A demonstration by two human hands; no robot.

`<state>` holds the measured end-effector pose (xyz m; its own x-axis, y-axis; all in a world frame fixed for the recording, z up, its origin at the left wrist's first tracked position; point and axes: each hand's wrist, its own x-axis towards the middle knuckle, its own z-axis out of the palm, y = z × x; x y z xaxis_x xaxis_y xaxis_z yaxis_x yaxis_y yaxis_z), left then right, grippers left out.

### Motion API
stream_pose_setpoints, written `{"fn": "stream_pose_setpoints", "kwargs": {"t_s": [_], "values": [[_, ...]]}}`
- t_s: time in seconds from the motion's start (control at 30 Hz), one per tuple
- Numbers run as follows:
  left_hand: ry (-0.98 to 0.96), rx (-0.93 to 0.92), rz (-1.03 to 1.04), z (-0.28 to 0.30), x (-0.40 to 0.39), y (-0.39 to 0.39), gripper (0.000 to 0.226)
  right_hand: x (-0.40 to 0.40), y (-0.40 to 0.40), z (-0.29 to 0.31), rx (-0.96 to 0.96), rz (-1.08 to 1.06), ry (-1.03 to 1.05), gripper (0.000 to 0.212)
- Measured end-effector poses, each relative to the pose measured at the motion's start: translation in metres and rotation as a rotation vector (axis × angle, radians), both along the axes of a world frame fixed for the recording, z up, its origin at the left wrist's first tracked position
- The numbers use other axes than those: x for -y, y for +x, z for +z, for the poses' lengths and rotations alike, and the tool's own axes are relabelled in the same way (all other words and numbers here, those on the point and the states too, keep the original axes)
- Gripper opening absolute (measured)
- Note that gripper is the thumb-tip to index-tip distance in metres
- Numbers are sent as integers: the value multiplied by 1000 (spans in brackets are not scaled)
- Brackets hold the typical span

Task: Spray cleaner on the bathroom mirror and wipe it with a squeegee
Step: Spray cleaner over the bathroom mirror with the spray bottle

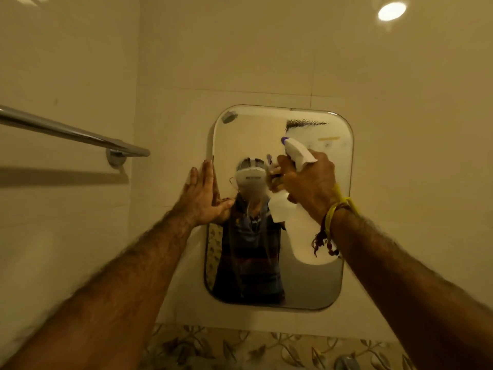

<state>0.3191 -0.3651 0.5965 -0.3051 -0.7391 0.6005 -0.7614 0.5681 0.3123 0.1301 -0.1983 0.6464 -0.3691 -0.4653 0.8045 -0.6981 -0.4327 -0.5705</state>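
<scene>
Head view, and both bare arms are up at the rounded-corner rectangular wall mirror point(304, 279), which sits dead centre on the pale tiled wall. Right hand point(310, 182) is wrapped tight around the neck of a translucent white plastic spray bottle with a purple-tipped nozzle point(298, 206), fingers at the trigger, nozzle aimed up toward eleven o'clock at the glass. Bottle body hangs below the fist, toward five o'clock. Yellow and dark red threads point(329, 225) circle that wrist. Up at one o'clock on the mirror, a cloudy, milky patch with a dark streaked upper edge point(314, 129) covers the corner. Left hand point(204, 196) is flat and open, fingers straight, pressed on the mirror's nine o'clock edge, holding nothing. Chrome towel bar point(69, 132) runs off at nine o'clock, well apart.
</scene>
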Motion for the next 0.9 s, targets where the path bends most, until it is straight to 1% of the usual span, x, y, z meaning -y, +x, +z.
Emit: {"fn": "stream_pose_setpoints", "kwargs": {"t_s": [0.17, 0.27, 0.33, 0.4, 0.5, 0.6, 0.73, 0.8, 0.9], "values": [[87, -80, 4, 4, 3, -3, 125, 17, 40, -7, -129, 7, 66, 36], [104, -95, -12, 5, 5, 1, 125, 25, 51, -18, -218, 7, 132, 40], [97, -83, -15, 5, 5, 2, 126, 28, 52, -26, -194, 31, 190, 43], [81, -69, -7, 3, 4, 1, 127, 28, 46, -33, -171, 29, 209, 42], [41, -31, 22, 0, 1, -3, 127, 21, 29, -35, -121, 3, 171, 36], [1, 29, 63, -4, 0, -8, 126, 11, 5, -29, -70, -70, 142, 30], [-29, -43, 59, -11, 3, -13, 124, -4, -30, -24, 55, -150, 39, 14], [-73, -59, 67, -18, 8, -15, 121, -11, -46, -23, 79, -199, 13, 14], [-117, -54, 81, -27, 15, -15, 117, -20, -65, -26, 120, -281, -4, 20]]}}
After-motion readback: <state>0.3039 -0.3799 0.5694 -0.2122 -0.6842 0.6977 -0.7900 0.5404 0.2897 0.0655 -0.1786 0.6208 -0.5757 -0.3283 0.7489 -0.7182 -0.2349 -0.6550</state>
